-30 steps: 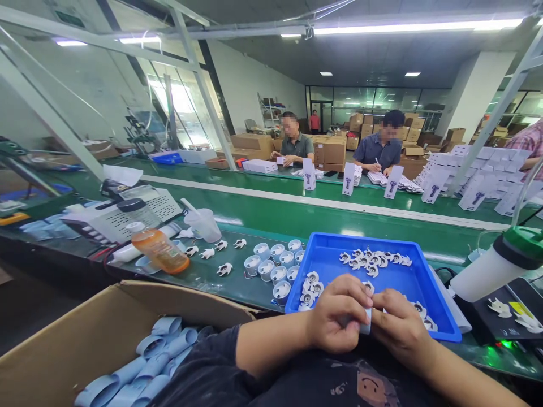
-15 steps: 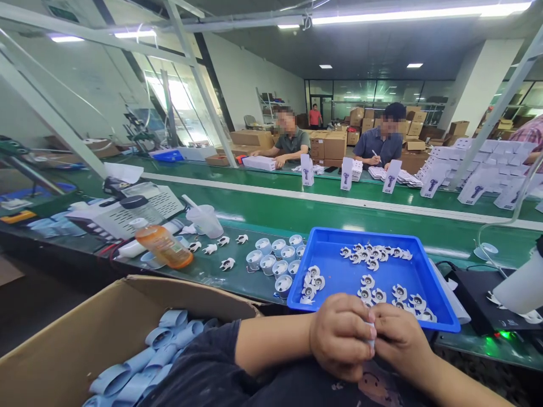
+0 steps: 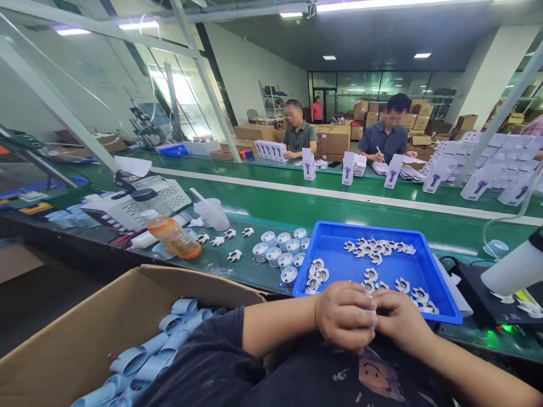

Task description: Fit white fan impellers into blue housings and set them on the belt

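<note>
My left hand point(image 3: 345, 316) is closed around a light-blue plastic part point(image 3: 374, 312), of which only a narrow strip shows between the fingers. From the other side my right hand point(image 3: 399, 316) pinches the same part, its fingertips meeting those of the left. Both hands are in front of my chest, at the near edge of a blue tray point(image 3: 441, 288). White fan wheels point(image 3: 373, 249) lie in groups in that tray. Left of it stand several light-blue round housings point(image 3: 274, 257) with white parts inside. A few loose white fan wheels point(image 3: 234, 256) lie farther left.
An open carton point(image 3: 106, 305) at my left holds light-blue tubes point(image 3: 146, 364). An orange bottle point(image 3: 173, 237) and a plastic cup point(image 3: 212, 215) stand on the bench. At right is a black device point(image 3: 475, 299) with lit lamps. Two co-workers sit across the green belt point(image 3: 271, 195).
My head view has shifted slightly, and both hands stay together on the light-blue part. Across the belt, one co-worker's white box has turned upright, showing its printed side.
</note>
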### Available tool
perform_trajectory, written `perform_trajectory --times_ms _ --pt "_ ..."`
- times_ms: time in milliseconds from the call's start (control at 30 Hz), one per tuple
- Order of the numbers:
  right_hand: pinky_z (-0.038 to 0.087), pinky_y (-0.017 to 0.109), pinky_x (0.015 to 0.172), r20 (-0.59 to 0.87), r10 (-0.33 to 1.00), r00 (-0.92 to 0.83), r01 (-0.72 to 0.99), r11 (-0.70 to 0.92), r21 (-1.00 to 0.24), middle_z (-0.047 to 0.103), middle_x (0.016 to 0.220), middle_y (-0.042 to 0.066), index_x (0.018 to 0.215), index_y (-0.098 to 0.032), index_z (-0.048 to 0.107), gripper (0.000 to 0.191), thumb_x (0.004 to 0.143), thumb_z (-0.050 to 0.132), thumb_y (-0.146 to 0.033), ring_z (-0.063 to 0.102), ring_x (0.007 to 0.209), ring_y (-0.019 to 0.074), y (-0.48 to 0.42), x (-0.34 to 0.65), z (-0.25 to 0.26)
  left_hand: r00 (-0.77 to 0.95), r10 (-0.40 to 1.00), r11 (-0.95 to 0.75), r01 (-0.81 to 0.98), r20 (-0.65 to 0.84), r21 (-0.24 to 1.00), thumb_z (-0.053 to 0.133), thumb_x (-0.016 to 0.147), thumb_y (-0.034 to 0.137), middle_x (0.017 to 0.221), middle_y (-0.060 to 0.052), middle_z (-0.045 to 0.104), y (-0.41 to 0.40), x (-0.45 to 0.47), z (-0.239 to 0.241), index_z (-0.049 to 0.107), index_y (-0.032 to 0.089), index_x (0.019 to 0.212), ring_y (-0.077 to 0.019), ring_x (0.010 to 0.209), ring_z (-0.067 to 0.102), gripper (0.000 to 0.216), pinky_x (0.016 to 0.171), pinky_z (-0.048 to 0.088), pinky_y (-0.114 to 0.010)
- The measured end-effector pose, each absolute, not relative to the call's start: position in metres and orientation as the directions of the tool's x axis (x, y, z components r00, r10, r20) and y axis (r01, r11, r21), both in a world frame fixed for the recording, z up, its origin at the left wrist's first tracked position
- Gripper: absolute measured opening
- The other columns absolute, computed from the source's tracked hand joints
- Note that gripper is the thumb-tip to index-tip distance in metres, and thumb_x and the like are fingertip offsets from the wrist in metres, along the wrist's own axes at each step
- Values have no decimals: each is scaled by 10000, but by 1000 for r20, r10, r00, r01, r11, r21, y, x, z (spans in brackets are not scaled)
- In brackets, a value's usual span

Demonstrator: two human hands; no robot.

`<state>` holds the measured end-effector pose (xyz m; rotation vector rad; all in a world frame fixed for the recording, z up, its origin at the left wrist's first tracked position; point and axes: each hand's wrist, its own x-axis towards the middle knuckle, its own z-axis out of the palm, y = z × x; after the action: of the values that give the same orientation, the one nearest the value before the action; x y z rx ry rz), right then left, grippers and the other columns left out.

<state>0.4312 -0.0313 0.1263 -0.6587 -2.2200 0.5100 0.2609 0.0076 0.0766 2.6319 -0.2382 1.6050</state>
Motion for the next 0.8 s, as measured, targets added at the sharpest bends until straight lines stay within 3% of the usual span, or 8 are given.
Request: perform_trajectory --times_ms 67,167,233,400,467,600,667,800 --pt "496 168 583 569 591 -571 312 798 -516 635 703 26 811 -154 709 275 976 525 -274 611 643 96 -28 433 129 331 67 -986 -123 941 114 637 813 423 750 -40 653 6 266 82 635 255 716 -206 763 637 194 757 559 -351" --pt "491 227 625 699 351 -623 360 922 -142 642 771 72 850 -127 693 302 998 441 -202 586 679 129 -24 441 134 73 497 -855 -129 865 502 507 899 334 803 -72 627 -3 277 89 611 211 753 -193 790 630 218 717 551 -332" --pt "493 263 652 697 200 -689 325 944 51 647 791 92 829 -118 683 363 1009 372 -175 586 701 152 -24 445 135 52 488 -860 -145 871 490 511 897 331 816 -72 625 -3 279 87 610 208 752 -191 799 629 214 718 549 -327" --pt "453 167 511 552 551 -626 341 830 -441 618 634 19 789 -121 682 336 1001 453 -245 574 550 94 -24 441 124 577 4 -977 -174 817 127 731 724 497 726 -14 666 21 268 72 655 274 653 -205 748 635 247 783 551 -369" --pt "433 145 485 510 599 -617 371 793 -483 592 589 1 782 -116 682 331 996 445 -203 552 513 76 -21 440 122 607 87 -967 -137 790 212 712 737 507 734 -27 671 24 269 72 660 271 652 -209 760 634 257 784 553 -377" --pt "509 260 689 523 583 -622 373 808 -456 659 787 97 830 -143 721 363 988 449 -325 606 728 154 -14 454 125 124 542 -818 -149 831 555 522 901 405 803 -74 636 7 285 81 620 206 731 -202 808 626 279 763 552 -367" --pt "510 317 741 472 570 -672 347 806 -480 664 807 127 813 -160 735 420 974 434 -407 597 747 181 -13 460 126 47 592 -788 -175 805 590 496 924 333 840 -70 629 0 288 82 602 200 777 -185 820 623 226 759 544 -339" --pt "514 266 678 347 685 -641 383 677 -629 653 738 94 762 -156 726 420 934 497 -463 609 710 170 -17 456 121 246 3 -991 -127 969 35 637 846 378 802 -24 650 14 278 75 609 243 780 -186 863 646 153 820 543 -315"
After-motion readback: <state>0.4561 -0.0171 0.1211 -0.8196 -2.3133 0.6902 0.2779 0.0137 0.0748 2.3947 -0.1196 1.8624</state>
